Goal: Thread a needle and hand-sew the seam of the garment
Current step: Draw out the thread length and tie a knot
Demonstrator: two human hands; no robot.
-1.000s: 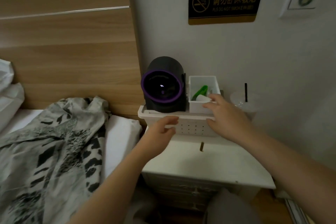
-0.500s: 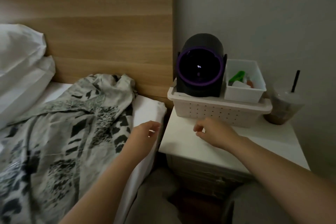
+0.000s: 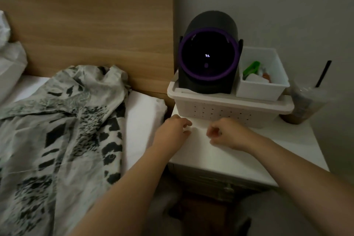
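None of the sewing looks begun, as I judge it. The garment (image 3: 63, 130), a pale printed piece with dark blotches, lies spread and rumpled on the bed (image 3: 141, 120), well apart from both hands, and no seam is being held up for stitching. Threading seems to be the step in hand or just ahead, with all the stitching left.

Beside the bed stands a white bedside table (image 3: 287, 145). At its back sits a perforated white basket (image 3: 220, 113) holding a round black gadget with a purple ring (image 3: 208, 53) and a small white tub (image 3: 262, 90) of odds and ends, one of them green. An iced drink with a straw (image 3: 304, 105) stands at the table's far corner, near enough to be knocked by a reaching arm.

Both hands hover over the table's front edge. The left hand (image 3: 170, 134) and right hand (image 3: 228, 134) have their fingers curled in. They may be pinching a needle or thread, but in this dim, soft view I cannot tell whether either holds anything. No needle is visible anywhere.
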